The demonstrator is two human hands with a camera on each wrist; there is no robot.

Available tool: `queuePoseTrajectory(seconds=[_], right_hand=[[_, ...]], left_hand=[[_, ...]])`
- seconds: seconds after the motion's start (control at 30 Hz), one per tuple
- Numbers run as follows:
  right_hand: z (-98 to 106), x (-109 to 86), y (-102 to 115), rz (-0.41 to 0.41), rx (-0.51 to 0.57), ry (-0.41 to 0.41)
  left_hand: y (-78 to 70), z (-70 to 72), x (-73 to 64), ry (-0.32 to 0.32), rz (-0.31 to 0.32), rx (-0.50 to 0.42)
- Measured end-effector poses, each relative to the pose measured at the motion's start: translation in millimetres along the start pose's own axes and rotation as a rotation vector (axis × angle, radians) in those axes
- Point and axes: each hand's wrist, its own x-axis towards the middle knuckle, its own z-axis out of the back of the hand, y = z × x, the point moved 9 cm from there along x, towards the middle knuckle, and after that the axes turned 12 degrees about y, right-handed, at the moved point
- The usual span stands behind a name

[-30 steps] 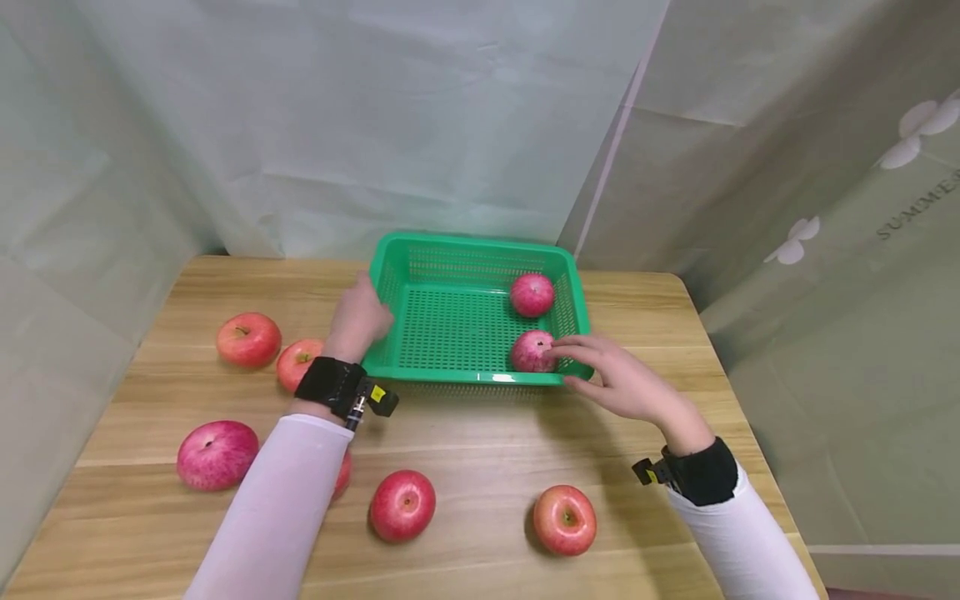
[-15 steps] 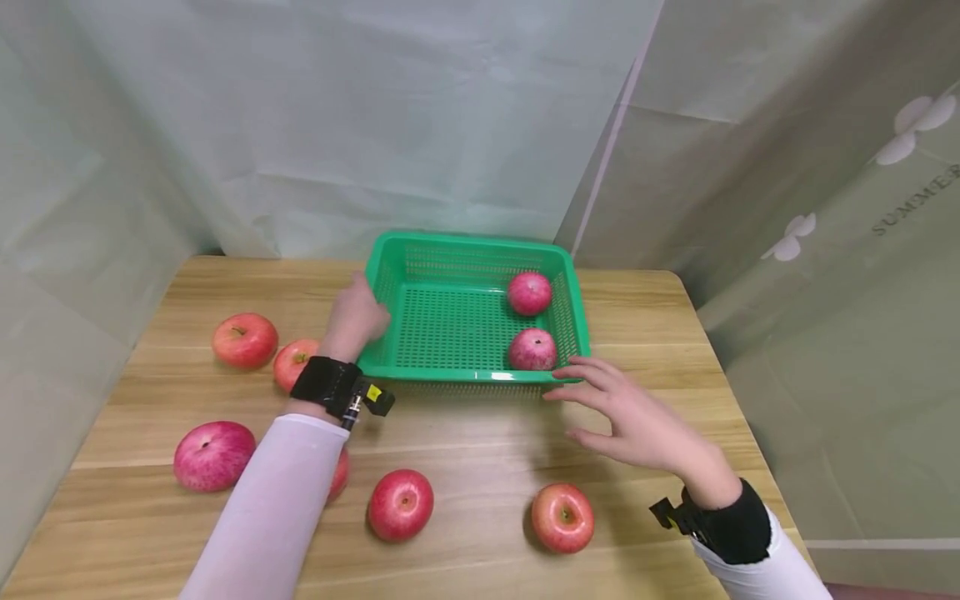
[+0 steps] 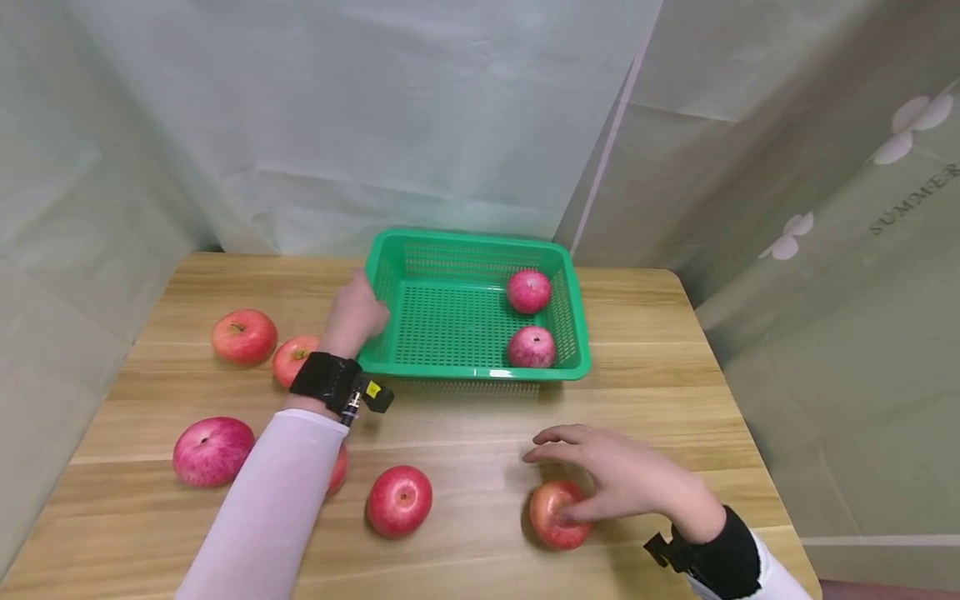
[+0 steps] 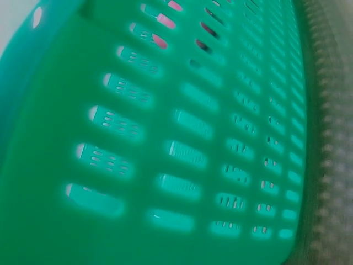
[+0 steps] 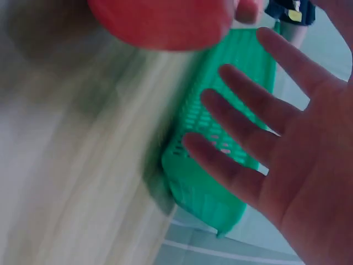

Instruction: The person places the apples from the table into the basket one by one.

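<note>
A green plastic basket (image 3: 457,372) stands at the back of the wooden table, with two dark pink apples, one (image 3: 528,292) behind the other (image 3: 532,347), at its right end. My left hand (image 3: 356,313) grips the basket's left rim; its fingertips are hidden. The left wrist view is filled by the slotted basket wall (image 4: 149,165). Over a red-yellow apple (image 3: 551,527) at the front right hovers my right hand (image 3: 626,477), thumb above the fruit. In the right wrist view its fingers (image 5: 242,121) are spread, apart from the red apple (image 5: 165,22).
On the left lie a red apple (image 3: 244,337), another (image 3: 294,360) near the left wrist, and a large pink one (image 3: 213,451). One apple (image 3: 339,471) is partly under the left forearm. Another (image 3: 400,500) sits front centre. Pale curtains (image 3: 420,125) surround the table.
My right hand has left the front apple in the basket and come forward, down to the apple at the front right. My left hand has stayed on the basket rim.
</note>
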Motion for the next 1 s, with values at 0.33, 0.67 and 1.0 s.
queuePoseTrajectory(seconds=[0.33, 0.67, 1.0], right_hand=[[-33, 4.3, 1, -0.041, 0.091, 0.134], [-45, 5.9, 10, -0.011, 0.063, 0.147], [-55, 11.6, 17, -0.014, 0.082, 0.176]], left_hand=[[0.4, -0.1, 0.1, 0.016, 0.016, 0.000], [2.2, -0.3, 0.8, 0.019, 0.016, 0.005], [0.9, 0.7, 0.5, 0.004, 0.009, 0.011]])
